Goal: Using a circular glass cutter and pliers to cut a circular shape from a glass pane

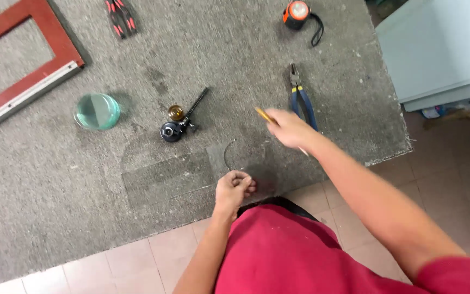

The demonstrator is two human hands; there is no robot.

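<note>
My right hand (290, 128) is closed on a thin yellow stick-like tool (263, 114), held just above the grey carpeted table (55, 190). It hovers beside blue-handled pliers (302, 99). My left hand (234, 188) is curled into a loose fist and rests at the near edge of a clear glass sheet (164, 178). A curved scored line (227, 154) shows in that sheet. Whether the fist pinches the glass I cannot tell.
A round glass disc (97, 111) lies to the left. A black circle cutter with a suction cup (173, 130) and an amber knob (175, 112) sit mid-table. At the back are an orange tape measure (296, 13), red-and-black pliers (121, 19) and a red frame (33, 68). A pale cabinet (436, 49) stands right.
</note>
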